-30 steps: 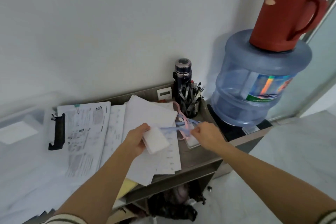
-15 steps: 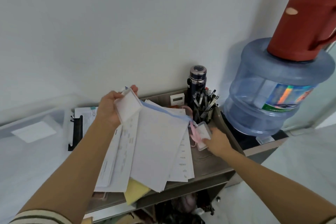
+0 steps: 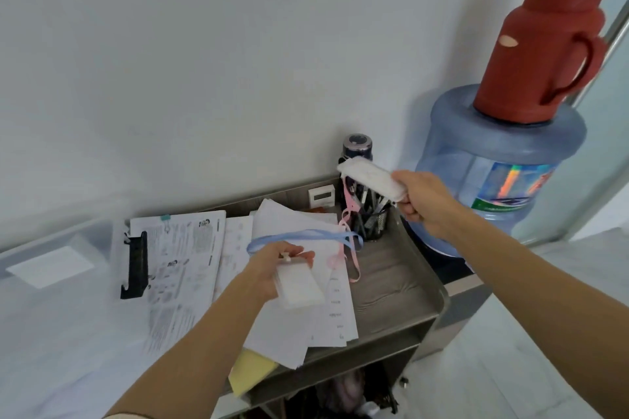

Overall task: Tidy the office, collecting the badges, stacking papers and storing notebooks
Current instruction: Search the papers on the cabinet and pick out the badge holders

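Frankly, neither badge can be read: both show only as blurred white rectangles with no legible print. Your right hand (image 3: 422,197) covers one end of the upper badge (image 3: 369,176). That badge in turn hides the top of the pen holder (image 3: 372,221) and part of the dark bottle (image 3: 356,146) behind it. Your left hand (image 3: 269,269) covers a corner of the lower badge (image 3: 299,289). A yellow pad (image 3: 250,372) pokes out only at one corner from under the papers (image 3: 292,224). The shelf beneath the counter (image 3: 391,286) is too dark to make out what it holds.

Your right fingers (image 3: 405,206) are curled round the near end of the upper badge. The rest of it sticks out to the left past your thumb, in the air above the pen holder. Its pink lanyard (image 3: 349,204) hangs from the far end down to the counter, just beside the pen holder.

Your left hand pinches the lower badge at its top end, thumb above and fingers beneath. The badge reaches down and to the right beyond your fingertips, held over the papers. Its blue lanyard (image 3: 306,234) loops from behind your hand across the papers towards the pen holder.
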